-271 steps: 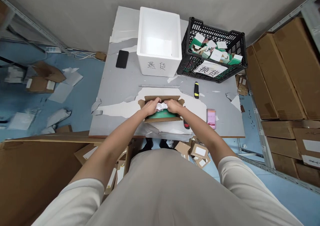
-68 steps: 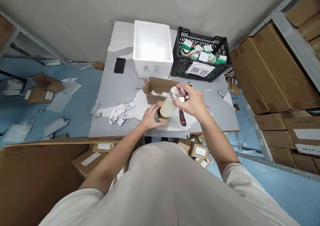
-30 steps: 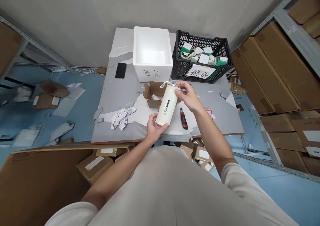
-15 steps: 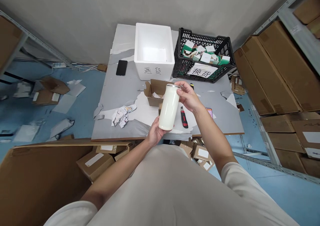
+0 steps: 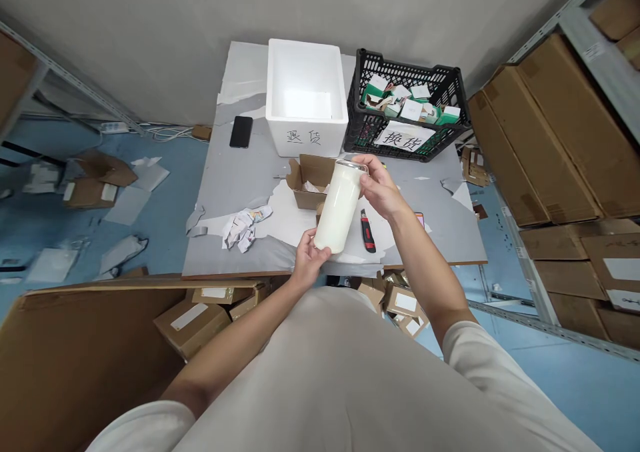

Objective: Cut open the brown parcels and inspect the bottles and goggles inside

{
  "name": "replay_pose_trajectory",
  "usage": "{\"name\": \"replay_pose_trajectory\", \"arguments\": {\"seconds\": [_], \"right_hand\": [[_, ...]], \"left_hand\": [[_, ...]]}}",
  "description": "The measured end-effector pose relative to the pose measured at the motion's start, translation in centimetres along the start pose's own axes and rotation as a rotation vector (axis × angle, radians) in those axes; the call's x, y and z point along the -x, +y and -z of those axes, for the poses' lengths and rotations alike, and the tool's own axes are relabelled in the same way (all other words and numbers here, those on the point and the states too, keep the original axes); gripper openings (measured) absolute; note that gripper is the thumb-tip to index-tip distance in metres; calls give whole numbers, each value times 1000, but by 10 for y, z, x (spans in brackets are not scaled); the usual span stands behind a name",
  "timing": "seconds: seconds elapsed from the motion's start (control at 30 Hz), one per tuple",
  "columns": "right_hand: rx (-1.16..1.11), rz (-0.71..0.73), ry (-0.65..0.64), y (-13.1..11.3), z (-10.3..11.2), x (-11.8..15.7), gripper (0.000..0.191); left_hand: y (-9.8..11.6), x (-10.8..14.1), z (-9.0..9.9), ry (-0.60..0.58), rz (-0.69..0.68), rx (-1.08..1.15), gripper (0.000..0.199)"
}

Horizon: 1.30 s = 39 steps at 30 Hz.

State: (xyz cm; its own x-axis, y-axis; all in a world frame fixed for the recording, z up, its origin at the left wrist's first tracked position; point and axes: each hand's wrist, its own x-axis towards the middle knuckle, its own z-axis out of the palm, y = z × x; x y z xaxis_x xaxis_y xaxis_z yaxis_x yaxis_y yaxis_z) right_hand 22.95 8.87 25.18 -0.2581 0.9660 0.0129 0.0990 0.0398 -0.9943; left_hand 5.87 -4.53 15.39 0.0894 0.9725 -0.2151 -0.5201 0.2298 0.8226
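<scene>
A cream-white cylindrical tumbler [image 5: 339, 207] with a clear lid is held tilted above the table, its top leaning to the right. My left hand [image 5: 309, 260] grips it near the base. Around the lid end, my right hand [image 5: 379, 187] is closed with thumb and fingers. Behind the tumbler stands an open small cardboard box [image 5: 311, 200] with crumpled paper inside. A red and black utility knife [image 5: 368, 232] lies just right of the tumbler. Crumpled printed paper [image 5: 243, 229] rests on the table to the left.
At the back of the table [image 5: 215, 192] are a white foam box [image 5: 307, 135] and a black crate [image 5: 407, 135] holding green and white boxes. A black phone [image 5: 241, 132] lies at left. A large carton [image 5: 90, 359] stands beside me; shelves of cartons [image 5: 555, 139] line the right.
The tumbler has tilted a little more, with its base shifted slightly left and up. My left hand's grip has moved lower on its side. The view has shifted slightly.
</scene>
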Motion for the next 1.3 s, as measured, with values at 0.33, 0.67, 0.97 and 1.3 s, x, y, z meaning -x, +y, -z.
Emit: {"name": "replay_pose_trajectory", "arguments": {"seconds": [0.33, 0.67, 0.97, 1.3], "right_hand": [[-48, -22, -109, -5, 5, 4, 65], [-102, -72, -31, -3, 0, 0, 56], [-156, -3, -154, 2, 7, 0, 57], [71, 370, 161, 5, 30, -8, 52]], "left_hand": [[5, 6, -4, -184, 321, 249, 73], [-1, 8, -1, -51, 211, 161, 64], [-2, 9, 0, -39, 185, 222, 55], [1, -29, 49, 182, -173, -508, 54]]}}
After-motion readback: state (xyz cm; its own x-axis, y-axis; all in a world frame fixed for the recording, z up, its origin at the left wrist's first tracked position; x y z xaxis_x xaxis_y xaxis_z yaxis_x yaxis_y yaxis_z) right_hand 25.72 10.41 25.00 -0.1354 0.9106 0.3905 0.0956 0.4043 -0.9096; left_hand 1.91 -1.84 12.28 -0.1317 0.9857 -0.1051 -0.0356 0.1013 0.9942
